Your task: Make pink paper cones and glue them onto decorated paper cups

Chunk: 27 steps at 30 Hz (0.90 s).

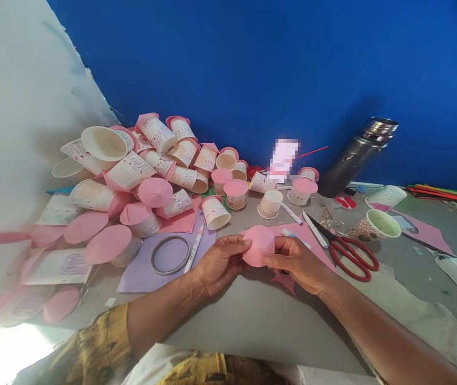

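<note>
A round pink paper disc (259, 246) is held up in front of me, just above the table. My left hand (224, 262) pinches its left edge, thumb on top. On the opposite side my right hand (294, 262) grips the lower right edge between thumb and fingers. Under and beyond the right hand lies a pink paper sheet (312, 240) with cut edges. A small white paper cup (270, 204) with drawn marks stands upside down just past the disc. Red-handled scissors (354, 256) rest to the right of my right hand.
A large heap of decorated paper cups (132, 171) with pink paper fills the left. A tape roll (170, 255) and a marker (194, 248) lie on purple paper (132, 275). A dark flask (352, 160) leans at the back right, near a patterned cup (374, 225) and cloth (408, 305).
</note>
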Motion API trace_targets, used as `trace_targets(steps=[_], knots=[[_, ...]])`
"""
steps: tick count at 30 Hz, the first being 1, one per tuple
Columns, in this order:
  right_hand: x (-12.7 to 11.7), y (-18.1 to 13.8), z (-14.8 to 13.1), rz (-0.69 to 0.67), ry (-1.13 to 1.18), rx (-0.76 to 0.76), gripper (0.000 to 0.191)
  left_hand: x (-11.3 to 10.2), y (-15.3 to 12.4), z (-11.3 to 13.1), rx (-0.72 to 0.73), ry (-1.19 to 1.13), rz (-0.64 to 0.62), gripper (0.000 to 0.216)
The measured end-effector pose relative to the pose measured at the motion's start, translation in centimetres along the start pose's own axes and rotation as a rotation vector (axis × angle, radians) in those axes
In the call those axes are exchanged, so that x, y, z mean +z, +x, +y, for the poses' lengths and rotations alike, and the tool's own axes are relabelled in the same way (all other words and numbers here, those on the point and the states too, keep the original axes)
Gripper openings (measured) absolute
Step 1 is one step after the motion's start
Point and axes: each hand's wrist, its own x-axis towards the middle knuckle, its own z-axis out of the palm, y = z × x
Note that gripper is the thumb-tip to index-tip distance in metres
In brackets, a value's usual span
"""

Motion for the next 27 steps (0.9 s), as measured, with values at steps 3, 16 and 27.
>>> trace_targets(steps=[3,16,27], knots=[[0.1,-0.1,-0.1,-0.016,0.072,0.019,0.039,0.0,0.1,-0.1,0.009,0.004,-0.009,0.027],[0.0,-0.2,-0.8,0.03,0.227,0.008,0.042,0.4,-0.2,0.2,0.03,0.102,-0.063,0.03],[0.7,-0.3,-0.7,0.099,-0.101,-0.056,0.033,0.3,0.0,-0.2,0.097,0.181,0.014,0.032]])
